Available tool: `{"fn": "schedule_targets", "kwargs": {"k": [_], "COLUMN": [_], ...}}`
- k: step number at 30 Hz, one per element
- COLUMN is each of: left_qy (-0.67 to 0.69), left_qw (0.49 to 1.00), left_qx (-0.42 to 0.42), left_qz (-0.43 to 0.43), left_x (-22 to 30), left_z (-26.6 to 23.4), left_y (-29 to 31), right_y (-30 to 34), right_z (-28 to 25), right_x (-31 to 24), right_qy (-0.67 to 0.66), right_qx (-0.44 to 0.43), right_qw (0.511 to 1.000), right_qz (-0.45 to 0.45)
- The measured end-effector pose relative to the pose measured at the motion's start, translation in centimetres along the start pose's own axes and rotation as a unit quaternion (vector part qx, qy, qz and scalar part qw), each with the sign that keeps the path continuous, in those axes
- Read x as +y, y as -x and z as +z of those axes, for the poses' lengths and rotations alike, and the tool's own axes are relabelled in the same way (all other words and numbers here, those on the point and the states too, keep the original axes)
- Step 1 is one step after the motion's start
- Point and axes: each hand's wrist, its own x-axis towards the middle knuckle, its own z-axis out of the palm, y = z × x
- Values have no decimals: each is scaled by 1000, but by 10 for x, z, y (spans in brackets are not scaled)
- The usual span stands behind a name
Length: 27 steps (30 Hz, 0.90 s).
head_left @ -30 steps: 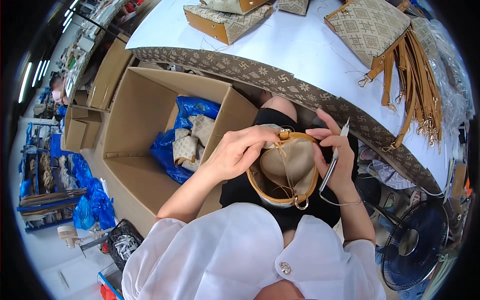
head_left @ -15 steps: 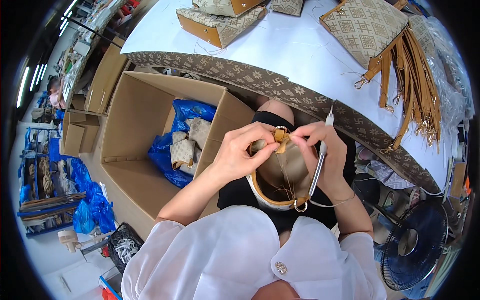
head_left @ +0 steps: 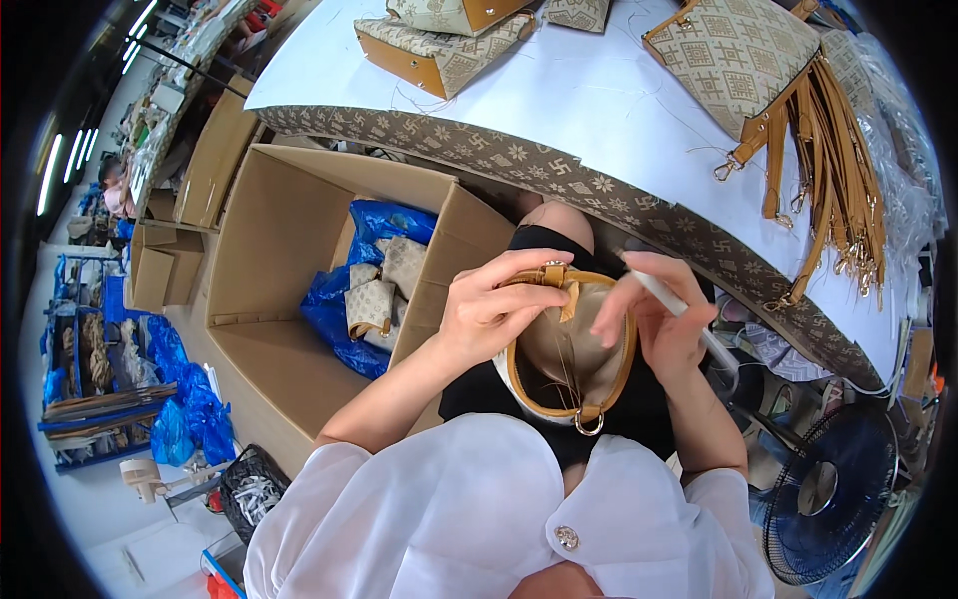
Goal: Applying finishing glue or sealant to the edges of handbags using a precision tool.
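Note:
A small handbag (head_left: 596, 361) with tan trim and beige lining sits on my lap, its mouth facing up. My left hand (head_left: 494, 307) pinches the far rim at a tan tab with a metal ring. Loose threads (head_left: 567, 361) hang from there across the opening. Near the front rim is a gold D-ring (head_left: 589, 423). My right hand (head_left: 667, 324) is just off the bag's right side, slightly blurred, with a white pen-like tool (head_left: 720, 353) on a cord held slanting across its fingers. The tool's tip is not clear.
An open cardboard box (head_left: 264, 349) on the left holds blue plastic and patterned bag pieces. Ahead, the curved white table (head_left: 589, 100) carries patterned bags (head_left: 733, 55) and a bunch of tan straps (head_left: 823, 190) with metal clips. A black fan (head_left: 823, 489) stands at the lower right.
My right hand has let go of the tab and moved right, away from the rim. The tool has swung to slant down to the right. My left hand keeps its pinch.

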Motion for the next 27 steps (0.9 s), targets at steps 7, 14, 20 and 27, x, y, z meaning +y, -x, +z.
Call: {"fn": "schedule_targets", "kwargs": {"k": [7, 14, 20, 27], "left_qy": [2, 25, 25, 41], "left_qw": [1000, 999, 999, 999], "left_qx": [-8, 20, 12, 6], "left_qz": [16, 40, 42, 26], "left_x": [-2, -9, -10, -8], "left_z": [-3, 1, -1, -1], "left_y": [1, 0, 0, 1], "right_y": [-17, -10, -11, -9], "right_z": [-26, -14, -11, -13], "right_x": [-1, 5, 13, 14], "right_qy": [86, 129, 136, 186], "right_qx": [-117, -47, -32, -44], "right_qw": [986, 984, 987, 980], "right_qz": [85, 113, 74, 61]}}
